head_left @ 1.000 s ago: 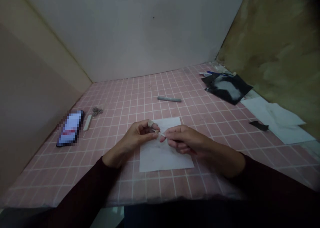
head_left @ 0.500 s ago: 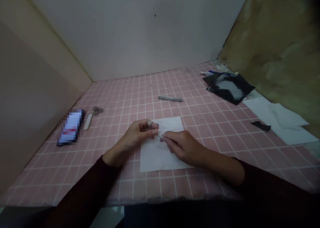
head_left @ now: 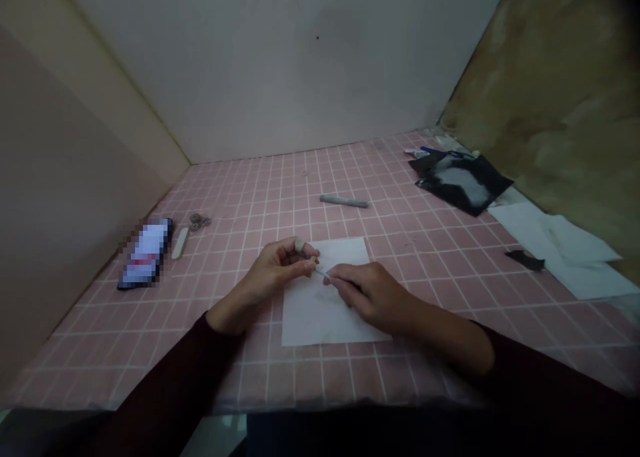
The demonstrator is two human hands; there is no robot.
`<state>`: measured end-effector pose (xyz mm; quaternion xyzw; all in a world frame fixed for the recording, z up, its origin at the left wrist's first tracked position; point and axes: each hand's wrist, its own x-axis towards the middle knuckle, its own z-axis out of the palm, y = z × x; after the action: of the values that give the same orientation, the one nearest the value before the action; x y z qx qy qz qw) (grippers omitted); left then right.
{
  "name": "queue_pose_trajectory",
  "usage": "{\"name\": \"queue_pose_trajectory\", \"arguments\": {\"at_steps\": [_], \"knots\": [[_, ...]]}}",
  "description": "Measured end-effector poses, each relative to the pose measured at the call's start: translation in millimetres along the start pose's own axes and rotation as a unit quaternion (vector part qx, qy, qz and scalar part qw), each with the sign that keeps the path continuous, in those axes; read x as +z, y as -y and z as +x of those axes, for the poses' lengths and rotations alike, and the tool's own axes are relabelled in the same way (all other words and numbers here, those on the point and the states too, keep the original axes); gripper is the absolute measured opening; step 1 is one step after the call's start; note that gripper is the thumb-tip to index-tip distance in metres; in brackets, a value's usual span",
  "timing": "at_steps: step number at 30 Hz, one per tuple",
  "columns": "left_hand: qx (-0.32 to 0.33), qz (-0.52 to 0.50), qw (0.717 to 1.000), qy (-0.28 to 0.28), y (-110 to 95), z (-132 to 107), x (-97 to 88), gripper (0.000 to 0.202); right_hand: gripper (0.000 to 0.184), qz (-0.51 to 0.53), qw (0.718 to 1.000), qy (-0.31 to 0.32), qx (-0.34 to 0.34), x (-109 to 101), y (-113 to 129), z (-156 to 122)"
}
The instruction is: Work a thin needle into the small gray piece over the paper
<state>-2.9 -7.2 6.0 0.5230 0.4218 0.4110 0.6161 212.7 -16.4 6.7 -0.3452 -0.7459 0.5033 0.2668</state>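
Note:
Over a white sheet of paper, both hands are close together. My left hand is closed in a pinch on something tiny at the fingertips, too small to name. A pale wrap goes round one of its fingers. My right hand is closed in a pinch on a thin, pale rod-like tool, whose tip points at the left fingertips. Whether the tip touches the tiny piece, I cannot tell.
A grey stick lies beyond the paper. To the left are a phone, a whitish flat strip and small dark round pieces. On the right lie a black sheet with white powder, a dark scrap and white papers.
The whole view has shifted slightly. My right fingertips have drawn a little to the right of the left ones, so more of the thin tool shows between them.

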Motion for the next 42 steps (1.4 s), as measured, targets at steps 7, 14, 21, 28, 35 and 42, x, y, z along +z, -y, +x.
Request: {"name": "queue_pose_trajectory", "arguments": {"at_steps": [7, 14, 21, 28, 35, 42], "knots": [[-0.013, -0.018, 0.999, 0.033, 2, 1, -3.3, 0.023, 0.020, 0.289, 0.935, 0.070, 0.194, -12, 2, 5], [-0.008, -0.028, 0.999, 0.033, 1, 0, -2.5, 0.022, 0.022, 0.358, 0.905, 0.086, 0.214, -11, -1, 5], [-0.050, -0.050, 0.997, 0.015, 9, 3, -1.8, 0.023, 0.022, -0.132, 0.989, 0.002, -0.063, 2, -10, -4], [-0.028, -0.053, 0.995, 0.077, 16, 4, -3.7, 0.025, 0.022, 0.318, 0.918, 0.075, 0.224, -11, -5, 6], [-0.021, -0.051, 0.996, 0.070, 14, 3, 0.0, 0.026, 0.025, 0.381, 0.892, 0.081, 0.231, -11, -13, 7], [-0.046, -0.002, 0.998, 0.035, 8, 4, 6.6, 0.028, 0.023, -0.114, 0.990, -0.005, -0.080, 2, -17, -5]]}}
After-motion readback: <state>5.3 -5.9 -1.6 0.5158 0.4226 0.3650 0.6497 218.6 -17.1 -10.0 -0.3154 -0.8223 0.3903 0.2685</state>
